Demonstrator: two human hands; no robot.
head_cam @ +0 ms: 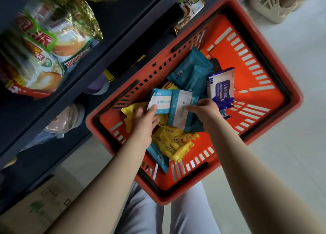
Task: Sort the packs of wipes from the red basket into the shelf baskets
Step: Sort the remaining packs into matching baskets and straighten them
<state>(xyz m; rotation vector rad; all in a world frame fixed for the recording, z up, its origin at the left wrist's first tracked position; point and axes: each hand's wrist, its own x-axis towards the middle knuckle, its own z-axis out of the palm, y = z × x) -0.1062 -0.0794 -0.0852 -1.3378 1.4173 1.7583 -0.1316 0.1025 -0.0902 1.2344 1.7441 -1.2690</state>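
The red basket (275,85) sits on the floor in front of me with several wipe packs inside. My left hand (144,119) pinches a small light-blue and white pack (161,100) by its lower edge. My right hand (204,110) holds a longer light-blue and white pack (180,110) beside it. Under them lie yellow packs (173,142), teal packs (190,71) and a white and purple alcohol wipes pack (221,85) leaning upright at the right.
A dark blue shelf unit (123,44) runs along the left, with snack bags (42,44) on it and more packets (189,7) further along. A cardboard box (40,209) stands at the lower left. A beige basket (271,6) is on the pale floor at the top right.
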